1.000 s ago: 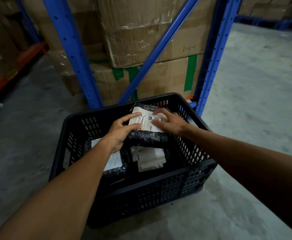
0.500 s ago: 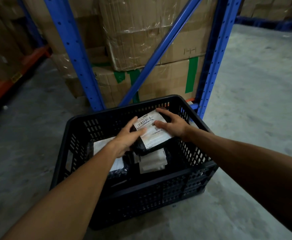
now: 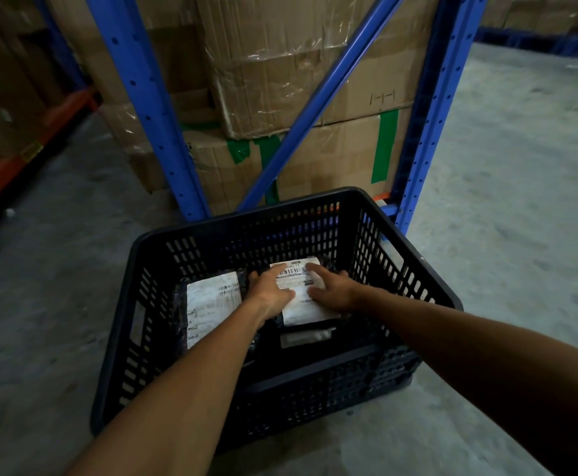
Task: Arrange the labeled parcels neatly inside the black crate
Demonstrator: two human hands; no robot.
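Blue rack (image 3: 143, 108) and boxes (image 3: 315, 63) up at twelve o'clock, black crate (image 3: 273, 383) on the floor, left parcel (image 3: 212, 304) label-up at nine o'clock inside, right parcel (image 3: 303, 305) beside it, left hand (image 3: 270, 293) and right hand (image 3: 332, 292) both flat, fingers spread, pressing that right parcel.

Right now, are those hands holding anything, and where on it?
Both hands lie flat on the labeled parcel inside the black crate: left hand on its left side, right hand on its right. It looks like pressing, not lifting.
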